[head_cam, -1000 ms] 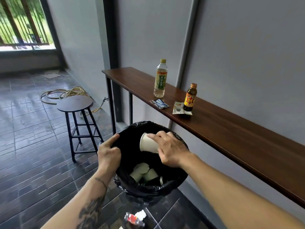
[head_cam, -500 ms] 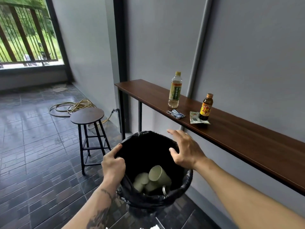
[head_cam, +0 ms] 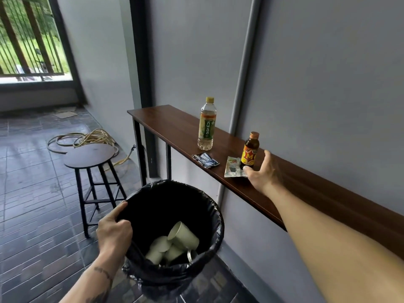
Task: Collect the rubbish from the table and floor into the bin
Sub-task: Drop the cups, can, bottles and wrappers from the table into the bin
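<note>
Your left hand [head_cam: 113, 232] pinches the black-lined bin [head_cam: 209, 217] rim; paper cups [head_cam: 175, 241] lie inside. On the wooden table [head_cam: 306, 193]: green-labelled bottle [head_cam: 207, 124], dark sachet [head_cam: 206, 160], pale wrapper [head_cam: 232, 170]. Your right hand [head_cam: 263, 171], fingers spread, reaches the brown "M" bottle [head_cam: 249, 151] near the front edge.

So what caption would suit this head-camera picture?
Left hand grips the bin rim; open right hand reaches for the small brown bottle on the table.

A black-lined bin [head_cam: 172, 232] holding pale paper cups [head_cam: 182, 234] sits at six o'clock, while two upright bottles [head_cam: 207, 123] and two flat wrappers [head_cam: 206, 160] lie on the table [head_cam: 175, 121] toward two o'clock.
</note>
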Action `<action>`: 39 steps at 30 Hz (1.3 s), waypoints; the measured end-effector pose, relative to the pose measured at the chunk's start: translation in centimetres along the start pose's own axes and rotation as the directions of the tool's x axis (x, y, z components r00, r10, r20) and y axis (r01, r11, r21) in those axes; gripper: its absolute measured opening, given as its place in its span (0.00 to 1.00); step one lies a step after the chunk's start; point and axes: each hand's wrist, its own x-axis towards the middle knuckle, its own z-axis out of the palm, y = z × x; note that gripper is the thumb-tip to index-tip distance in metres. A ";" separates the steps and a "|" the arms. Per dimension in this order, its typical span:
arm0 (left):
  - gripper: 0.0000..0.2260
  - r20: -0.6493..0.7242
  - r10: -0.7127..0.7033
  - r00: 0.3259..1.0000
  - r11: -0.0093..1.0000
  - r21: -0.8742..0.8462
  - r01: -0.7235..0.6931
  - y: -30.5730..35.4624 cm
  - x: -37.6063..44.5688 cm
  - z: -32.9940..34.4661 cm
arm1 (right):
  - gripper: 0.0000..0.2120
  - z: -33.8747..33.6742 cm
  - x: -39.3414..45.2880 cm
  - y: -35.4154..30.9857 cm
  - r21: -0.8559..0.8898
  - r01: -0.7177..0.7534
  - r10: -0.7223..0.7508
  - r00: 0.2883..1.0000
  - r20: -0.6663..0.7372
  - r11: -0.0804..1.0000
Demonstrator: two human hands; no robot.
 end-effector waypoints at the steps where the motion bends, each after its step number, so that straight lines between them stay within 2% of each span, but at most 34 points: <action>1: 0.31 -0.017 0.005 1.000 1.000 0.000 -0.005 0.1 0.2 0.7 | 0.44 0.2 1.1 0.2 0.041 -0.028 0.027 0.999 0.018 0.999; 5: 0.31 -0.069 -0.019 0.997 0.998 -0.056 0.015 0.2 0.6 2.7 | 0.42 1.6 5.4 1.2 0.171 -0.094 0.081 0.994 0.080 0.981; 9: 0.29 -0.123 -0.049 0.991 0.994 -0.106 0.036 0.4 0.3 3.8 | 0.27 3.6 7.6 1.6 0.292 -0.123 0.094 0.989 0.110 0.949; 11: 0.29 -0.136 -0.044 0.990 0.994 -0.106 0.030 0.2 0.2 3.9 | 0.25 4.6 8.1 1.8 0.356 -0.176 0.145 0.983 0.113 0.918; 14: 0.29 -0.154 -0.047 0.987 0.993 -0.117 0.029 -0.2 0.2 3.8 | 0.25 5.4 8.4 1.4 0.345 -0.200 0.185 0.980 0.074 0.917; 22: 0.29 -0.166 -0.050 0.985 0.993 -0.116 0.031 -0.4 0.6 3.5 | 0.16 5.9 7.5 -0.1 0.225 -0.076 0.068 0.997 0.042 0.971; 24: 0.30 -0.155 -0.050 0.987 0.993 -0.112 0.033 -0.3 0.7 3.4 | 0.14 5.8 6.7 -0.3 0.194 -0.052 0.053 0.999 -0.001 0.980; 27: 0.31 -0.107 -0.061 0.992 0.993 -0.102 0.050 -0.2 1.1 3.2 | 0.12 5.0 5.3 -1.5 0.172 0.092 -0.074 0.991 -0.109 0.981; 29: 0.31 -0.079 -0.073 0.994 0.992 -0.113 0.064 -0.3 1.5 3.2 | 0.11 4.8 3.7 -3.1 0.168 0.203 -0.182 0.975 -0.130 0.965; 31: 0.31 -0.073 -0.085 0.994 0.991 -0.107 0.077 -0.3 1.6 3.2 | 0.12 5.0 1.4 -5.3 0.200 0.277 -0.271 0.961 -0.056 0.940; 32: 0.31 -0.071 -0.084 0.994 0.992 -0.101 0.076 -0.2 1.6 3.3 | 0.13 5.3 0.1 -6.4 0.202 0.300 -0.313 0.949 0.035 0.932; 34: 0.30 -0.063 -0.079 0.995 0.993 -0.091 0.073 0.2 1.5 3.2 | 0.13 6.4 -2.8 -8.3 0.154 0.319 -0.353 0.883 0.311 0.935; 36: 0.30 -0.063 -0.068 0.996 0.996 -0.067 0.064 0.5 1.4 2.9 | 0.14 8.7 -5.3 -9.0 0.041 0.291 -0.257 0.761 0.596 0.956; 37: 0.30 -0.058 -0.068 0.996 0.996 -0.060 0.064 0.6 1.4 2.8 | 0.19 10.1 -6.4 -8.9 -0.016 0.272 -0.186 0.700 0.689 0.962; 39: 0.31 -0.039 -0.071 0.997 0.994 -0.083 0.068 0.8 1.3 2.4 | 0.26 12.7 -8.4 -8.0 -0.128 0.259 -0.068 0.633 0.771 0.957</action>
